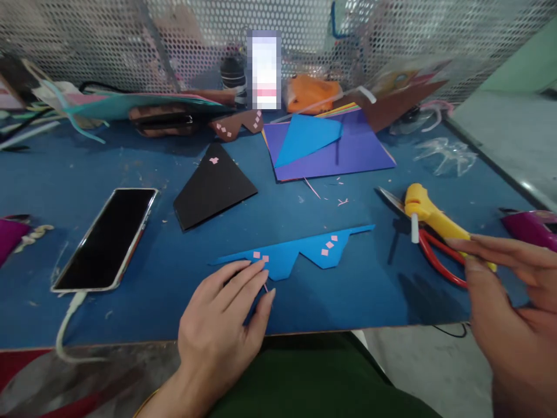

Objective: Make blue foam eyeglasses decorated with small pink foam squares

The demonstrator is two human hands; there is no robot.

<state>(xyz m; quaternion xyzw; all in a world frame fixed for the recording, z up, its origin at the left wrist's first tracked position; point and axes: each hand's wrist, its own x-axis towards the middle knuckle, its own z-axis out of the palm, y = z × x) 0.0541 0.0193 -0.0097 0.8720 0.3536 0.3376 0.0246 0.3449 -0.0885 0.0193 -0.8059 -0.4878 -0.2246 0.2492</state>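
Note:
A blue paper cut-out (300, 252) with zigzag points and small pink squares lies on the blue table (143, 273). My left hand (220, 328) rests flat on its left end, fingers stretched out, a thin pink sliver under the fingertips. My right hand (507, 296) is closed round the handle of a yellow glue gun (429, 217), its nozzle aimed left above the table. Red-handled scissors (435, 255) lie under the gun.
A phone (108, 238) on a white cable lies at the left. A black folded paper triangle (211, 186), purple and blue sheets (326, 145), a brown paper piece (237, 125) and clutter line the back by a perforated metal screen (130, 35). A magenta object (528, 226) sits far right.

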